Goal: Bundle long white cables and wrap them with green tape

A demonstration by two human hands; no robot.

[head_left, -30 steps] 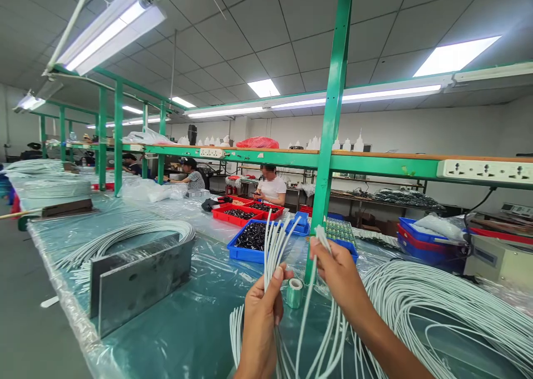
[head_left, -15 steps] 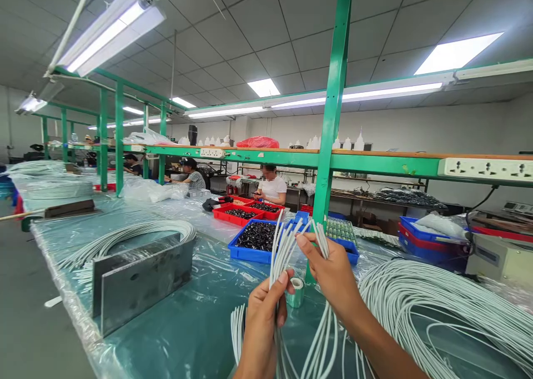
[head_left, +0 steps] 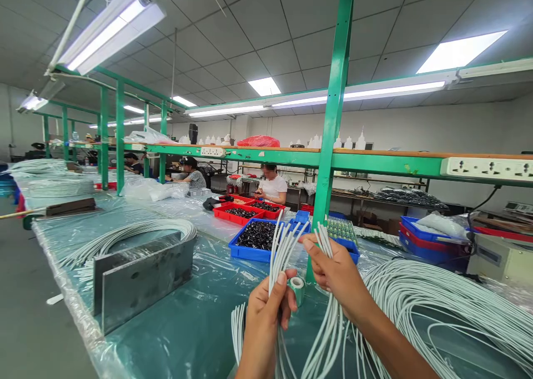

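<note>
Left hand (head_left: 266, 307) is closed, thumb pressed over curled fingers, around a fan of white cables (head_left: 280, 254) whose tips spread upward, held above the worktop (head_left: 200, 323). Just beside it, the right hand (head_left: 336, 271) is partly closed on a second bunch (head_left: 323, 240), which sticks up past the forefinger and hangs in loops below the palm. Its thumb and forefinger nearly meet by the fan's tips; whether they pinch a strand, I cannot tell. Behind the left fingers, partly hidden, a green roll (head_left: 298, 294) stands on the worktop. Left of the left wrist rises a row of cable ends (head_left: 238, 323).

A large coil (head_left: 400, 290) spreads toward the worktop's right side. Near its left edge stand two upright metal plates (head_left: 145, 284), a smaller coil (head_left: 137, 229) behind them. Toward the far edge are a blue tray (head_left: 250, 254) of black parts and, beyond it, red trays (head_left: 231, 218). A green post (head_left: 327, 190) rises behind the right hand.
</note>
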